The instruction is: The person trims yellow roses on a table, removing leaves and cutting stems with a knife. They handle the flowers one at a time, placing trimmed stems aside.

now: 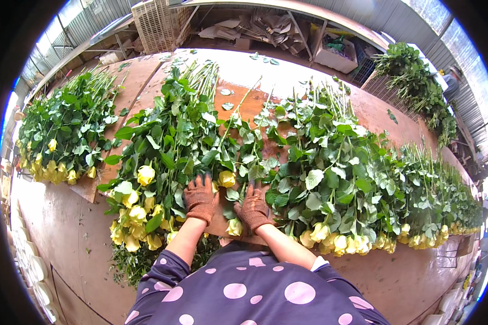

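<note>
Yellow roses on long leafy stems lie in piles across a wooden table, blooms towards me. My left hand (201, 200), in a brown work glove, rests with fingers spread at the right edge of the left rose pile (175, 134); a yellow rose bloom (227, 178) lies just right of its fingertips. Beside a single rose stem, my gloved right hand (252, 208) reaches among leaves; whether it grips anything cannot be told. That stem's pale yellow bloom (234, 227) lies near the table edge between my wrists. Right of this hand spreads a larger rose pile (329, 174).
More roses (71, 118) lie at the far left and along the right (435, 191). Behind the table stand a plastic crate (156, 26), a white box (336, 55) and heaped cardboard scraps (268, 30). Cut greenery (415, 85) and a person (452, 83) are at the back right.
</note>
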Available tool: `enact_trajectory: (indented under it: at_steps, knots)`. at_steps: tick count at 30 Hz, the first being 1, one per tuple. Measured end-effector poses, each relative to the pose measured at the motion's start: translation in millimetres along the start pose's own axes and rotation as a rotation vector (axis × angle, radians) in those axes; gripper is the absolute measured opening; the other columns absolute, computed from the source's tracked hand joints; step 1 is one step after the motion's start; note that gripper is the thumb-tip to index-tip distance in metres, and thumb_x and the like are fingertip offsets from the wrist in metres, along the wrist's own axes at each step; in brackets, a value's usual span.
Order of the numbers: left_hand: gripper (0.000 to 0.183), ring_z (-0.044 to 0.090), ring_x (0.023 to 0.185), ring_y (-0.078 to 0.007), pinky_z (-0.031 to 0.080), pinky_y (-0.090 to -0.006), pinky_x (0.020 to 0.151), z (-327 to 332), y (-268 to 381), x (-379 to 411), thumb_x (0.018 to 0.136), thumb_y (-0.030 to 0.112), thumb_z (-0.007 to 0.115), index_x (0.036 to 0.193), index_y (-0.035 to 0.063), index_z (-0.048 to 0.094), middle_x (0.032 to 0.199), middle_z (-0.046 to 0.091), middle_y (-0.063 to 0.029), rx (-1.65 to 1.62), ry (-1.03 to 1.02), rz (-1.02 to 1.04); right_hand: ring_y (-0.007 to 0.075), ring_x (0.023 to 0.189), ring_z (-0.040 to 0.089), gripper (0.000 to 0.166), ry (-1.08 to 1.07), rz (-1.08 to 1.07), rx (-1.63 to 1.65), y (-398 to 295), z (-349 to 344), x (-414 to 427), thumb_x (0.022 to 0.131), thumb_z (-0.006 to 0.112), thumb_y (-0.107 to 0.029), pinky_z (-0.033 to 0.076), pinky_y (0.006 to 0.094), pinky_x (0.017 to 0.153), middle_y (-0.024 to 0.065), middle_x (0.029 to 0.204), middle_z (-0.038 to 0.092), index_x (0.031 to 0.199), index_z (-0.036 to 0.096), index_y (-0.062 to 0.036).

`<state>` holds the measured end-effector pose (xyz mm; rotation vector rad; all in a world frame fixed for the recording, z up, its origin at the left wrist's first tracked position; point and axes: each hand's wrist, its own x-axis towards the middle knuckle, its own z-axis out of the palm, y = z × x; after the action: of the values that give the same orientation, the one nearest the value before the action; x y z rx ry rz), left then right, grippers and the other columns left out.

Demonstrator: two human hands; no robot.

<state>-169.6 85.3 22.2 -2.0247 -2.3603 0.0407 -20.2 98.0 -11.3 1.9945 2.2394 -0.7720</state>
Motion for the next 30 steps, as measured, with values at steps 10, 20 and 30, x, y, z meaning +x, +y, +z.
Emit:
enact_trajectory:
  at_steps: [10,20,30]
  knots:
    - [0.04,0.056,0.078,-0.0126,0.045,-0.0221,0.072,-11,-32,35,0.078,0.012,0.056,0.116,0.0047,0.046,0.095,0.058,-0.0058,-1.801,-0.529,-0.035,0.0138,0.092,0.049,0.045,0.229,-0.13,1.565,56,-45,-38,0.078,0.049,-0.001,0.041,0.0266,0.081,0.0064,0.104,0.054,0.121,0.04,-0.0068]
    - [0.033,0.053,0.075,-0.0083,0.047,-0.0225,0.062,1,36,-46,0.082,0.012,0.054,0.114,0.0098,0.045,0.09,0.055,-0.002,-2.206,-0.616,-0.318,0.0238,0.083,0.056,0.048,0.679,0.048,-0.145,150,-195,-112,0.077,0.054,-0.012,0.047,0.0338,0.068,0.0182,0.101,0.051,0.122,0.039,-0.0028]
    - [0.035,0.04,0.108,-0.0343,0.036,-0.0397,0.088,-18,32,4,0.086,0.024,0.037,0.113,0.0018,0.045,0.115,0.044,-0.0197,-0.987,-0.132,0.138,0.0114,0.062,0.054,0.022,-0.589,-0.028,1.57,47,-79,-37,0.082,0.05,-0.018,0.044,0.0232,0.056,0.0051,0.075,0.056,0.096,0.055,-0.0016]
